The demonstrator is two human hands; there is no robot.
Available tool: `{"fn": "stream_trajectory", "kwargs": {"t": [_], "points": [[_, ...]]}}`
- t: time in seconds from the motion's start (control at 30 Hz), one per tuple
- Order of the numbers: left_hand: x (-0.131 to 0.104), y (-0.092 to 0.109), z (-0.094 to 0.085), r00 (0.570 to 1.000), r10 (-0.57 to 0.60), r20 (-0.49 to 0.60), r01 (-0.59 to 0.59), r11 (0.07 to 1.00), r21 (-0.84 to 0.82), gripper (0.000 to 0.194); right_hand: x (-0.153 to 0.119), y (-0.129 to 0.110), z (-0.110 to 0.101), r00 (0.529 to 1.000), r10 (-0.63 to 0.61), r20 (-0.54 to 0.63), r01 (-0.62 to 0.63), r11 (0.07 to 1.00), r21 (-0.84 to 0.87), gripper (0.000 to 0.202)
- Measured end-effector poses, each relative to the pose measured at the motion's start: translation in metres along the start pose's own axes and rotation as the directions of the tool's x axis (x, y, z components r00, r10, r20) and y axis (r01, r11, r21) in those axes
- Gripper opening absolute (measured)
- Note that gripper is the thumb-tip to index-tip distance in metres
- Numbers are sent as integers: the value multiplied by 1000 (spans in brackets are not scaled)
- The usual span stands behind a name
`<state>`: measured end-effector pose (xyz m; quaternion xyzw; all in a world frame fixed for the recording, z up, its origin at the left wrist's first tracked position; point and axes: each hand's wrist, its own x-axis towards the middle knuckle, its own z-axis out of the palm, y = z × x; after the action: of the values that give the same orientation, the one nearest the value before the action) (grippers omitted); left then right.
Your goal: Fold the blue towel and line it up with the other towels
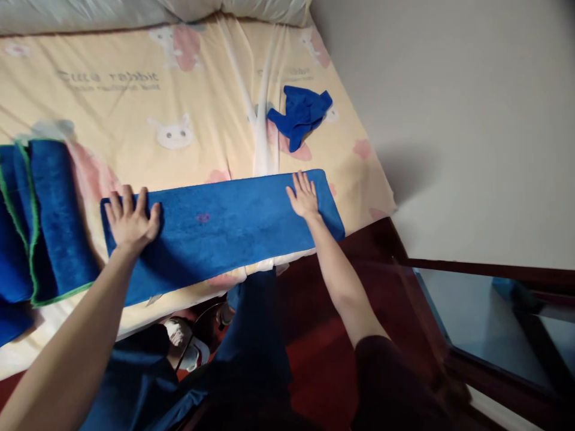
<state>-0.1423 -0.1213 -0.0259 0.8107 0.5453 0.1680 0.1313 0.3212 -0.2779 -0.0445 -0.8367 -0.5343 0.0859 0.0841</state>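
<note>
A long blue towel (224, 224), folded into a strip, lies flat along the front edge of the bed. My left hand (132, 221) rests on its left end, palm down with the fingers spread. On the towel near its right end lies my right hand (303, 194), also flat with the fingers apart. Neither hand grips anything. A small crumpled blue cloth (302, 114) sits on the sheet beyond my right hand. To the left are folded blue towels (58, 221) with green edging.
The yellow rabbit-print sheet (211, 137) covers the bed, with a grey-white bundle (112, 13) along its far side. A plain wall (458, 131) stands at the right. Dark red furniture with a glass panel (476, 317) is at the lower right.
</note>
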Motion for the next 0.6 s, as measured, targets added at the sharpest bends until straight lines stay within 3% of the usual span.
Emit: {"fn": "stream_trajectory", "kwargs": {"t": [0.13,0.3,0.47,0.53,0.6], "points": [[0,-19,-14,1000,-2,-8,3,999,48,72,7,55,-11,989,147,-31,-148,989,-27,67],[2,-23,-15,1000,-30,9,29,997,78,71,9,70,-10,986,149,-69,-151,988,-30,70],[-3,-15,-14,1000,-25,5,25,998,59,70,8,58,-12,982,159,-102,-168,982,-89,64],[-14,4,-11,1000,20,6,-20,1000,22,69,4,37,-13,980,144,-139,-159,982,-100,63],[-31,33,-3,994,108,29,-108,994,-13,69,-8,1,-13,988,52,-148,-64,995,-73,64]]}}
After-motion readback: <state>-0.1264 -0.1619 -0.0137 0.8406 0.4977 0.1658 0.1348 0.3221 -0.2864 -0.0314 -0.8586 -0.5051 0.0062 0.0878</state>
